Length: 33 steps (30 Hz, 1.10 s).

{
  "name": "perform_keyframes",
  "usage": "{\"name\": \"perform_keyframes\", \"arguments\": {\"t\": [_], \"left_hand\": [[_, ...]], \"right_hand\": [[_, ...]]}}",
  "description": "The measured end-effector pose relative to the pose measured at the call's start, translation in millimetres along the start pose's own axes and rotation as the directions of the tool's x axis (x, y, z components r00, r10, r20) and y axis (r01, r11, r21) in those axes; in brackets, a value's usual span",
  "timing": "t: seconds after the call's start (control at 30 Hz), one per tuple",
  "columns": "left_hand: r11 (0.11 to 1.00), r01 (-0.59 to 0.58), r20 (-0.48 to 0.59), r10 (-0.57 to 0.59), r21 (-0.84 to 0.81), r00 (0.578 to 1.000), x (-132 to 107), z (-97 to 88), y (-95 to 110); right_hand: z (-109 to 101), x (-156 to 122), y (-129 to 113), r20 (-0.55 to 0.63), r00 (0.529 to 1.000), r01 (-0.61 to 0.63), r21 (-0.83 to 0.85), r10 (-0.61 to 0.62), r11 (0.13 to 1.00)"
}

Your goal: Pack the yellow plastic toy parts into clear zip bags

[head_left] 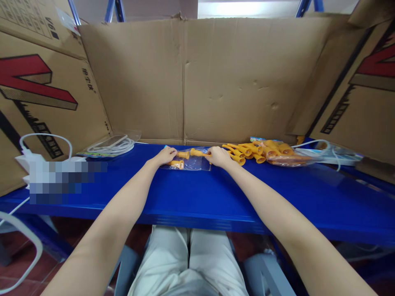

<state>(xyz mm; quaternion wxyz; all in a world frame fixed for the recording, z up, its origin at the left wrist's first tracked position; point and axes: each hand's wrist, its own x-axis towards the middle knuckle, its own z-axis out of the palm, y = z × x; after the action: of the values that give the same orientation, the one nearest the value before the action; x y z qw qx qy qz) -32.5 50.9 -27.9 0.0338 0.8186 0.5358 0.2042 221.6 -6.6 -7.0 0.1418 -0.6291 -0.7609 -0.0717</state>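
Pale trousers [185, 263] fill the near middle, with two bare forearms [114, 222] reaching over them from left and right. Beyond is the front edge of a blue tabletop [197, 205], and toward its far side lies a clear bag [197, 165], flat between the hands.

At the bag's left end is the left hand [166, 156], its fingers drawn together on the plastic; whether they also grip a piece inside, I cannot tell. To the right, the right hand [218, 156] has its fingers closed on the narrow end of a yellow horn [196, 152]. That horn's long axis runs left to right, flared end to the left. Two bagged horns [177, 164] by the left hand lie roughly along the same line but flare to the right.

The held horn's flare faces theirs, so it could butt against the upper one and jam; the thin film could also crumple or slip from the left fingers. Whether the horn is under the film is unclear.

Right of the right hand sits a pile of loose horns [247, 151], close enough that a sleeveless wrist might nudge some. Further right is a filled bag [279, 154]; across the far side stands a cardboard wall [216, 82].
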Motion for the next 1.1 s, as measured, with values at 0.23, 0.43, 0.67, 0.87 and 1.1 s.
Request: {"name": "perform_keyframes", "arguments": {"t": [0.23, 0.43, 0.67, 0.87, 1.1], "left_hand": [[0.999, -0.009, -0.019, 0.008, -0.045, 1.000, -1.4, -2.0, 2.6], [0.998, 0.004, -0.008, -0.004, -0.055, 1.000, -1.7, -3.3, 4.7], [0.998, 0.035, -0.005, -0.035, -0.042, 0.999, -4.7, -4.9, 8.6], [0.958, 0.287, -0.102, -0.284, 0.022, 0.953, -6.7, -4.5, 13.6], [0.920, 0.383, -0.053, -0.388, -0.080, 0.920, -6.9, -5.5, 15.6]], "right_hand": [[-1.0, -2.1, -2.7, 0.012, 1.000, 0.022, -0.016, -0.022, 1.000], [-2.5, -1.6, -1.2, 0.012, 1.000, 0.003, 0.002, -0.003, 1.000], [-1.8, -2.4, -4.0, 0.023, 0.999, 0.041, 0.004, -0.041, 0.999], [3.5, -2.4, -7.7, 0.010, 0.998, 0.061, 0.020, -0.062, 0.998], [18.8, 4.7, -8.8, -0.118, 0.983, 0.165, 0.262, -0.138, 0.951]]}}
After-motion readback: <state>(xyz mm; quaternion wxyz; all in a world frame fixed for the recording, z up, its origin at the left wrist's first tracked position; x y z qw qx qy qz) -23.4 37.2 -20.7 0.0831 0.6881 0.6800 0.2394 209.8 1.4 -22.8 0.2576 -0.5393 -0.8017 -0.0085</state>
